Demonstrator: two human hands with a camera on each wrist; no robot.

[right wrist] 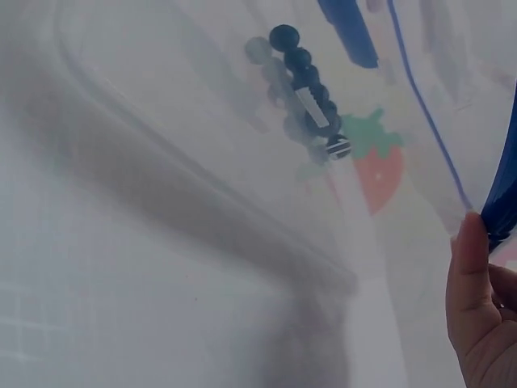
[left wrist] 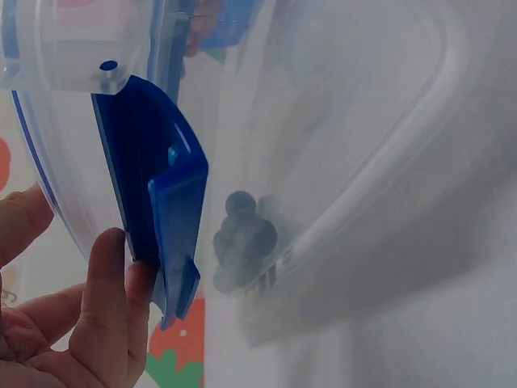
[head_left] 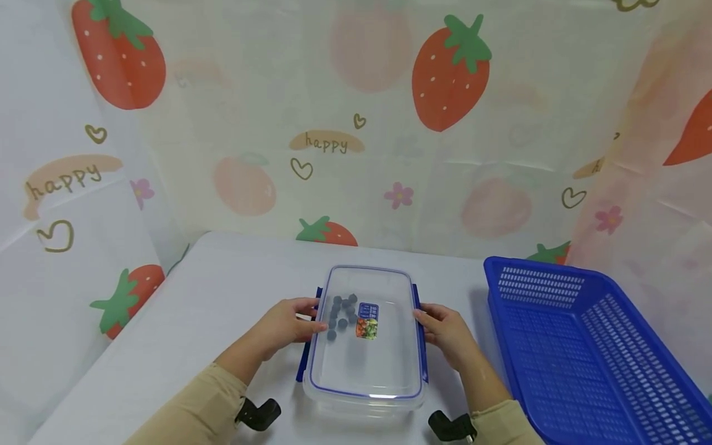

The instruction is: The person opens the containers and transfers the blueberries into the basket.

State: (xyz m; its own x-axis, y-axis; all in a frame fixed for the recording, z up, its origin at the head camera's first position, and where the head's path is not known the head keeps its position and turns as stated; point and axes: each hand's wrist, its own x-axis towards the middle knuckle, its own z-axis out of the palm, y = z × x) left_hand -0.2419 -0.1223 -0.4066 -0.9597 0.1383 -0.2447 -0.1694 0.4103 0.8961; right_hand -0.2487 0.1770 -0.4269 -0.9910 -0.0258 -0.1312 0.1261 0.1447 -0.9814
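Note:
A clear plastic food container (head_left: 367,371) with a blue-lined lid (head_left: 389,364) lies between my hands. Several small dark round things (head_left: 342,323) show through it, clustered on the left side; their kind is unclear. My left hand (head_left: 283,327) grips the left edge, thumb on top of the lid. In the left wrist view its fingertips touch a blue side latch (left wrist: 174,218), which stands out from the wall. My right hand (head_left: 447,334) holds the opposite edge, thumb beside the right blue latch (head_left: 421,352). Its other fingers are partly hidden.
A large blue plastic basket (head_left: 556,268) stands on the white table (head_left: 239,266) to the right. A colourful label (head_left: 367,321) is on the lid. Strawberry-printed curtains (head_left: 384,167) close off the back and sides. Black devices (head_left: 258,414) sit at both wrists.

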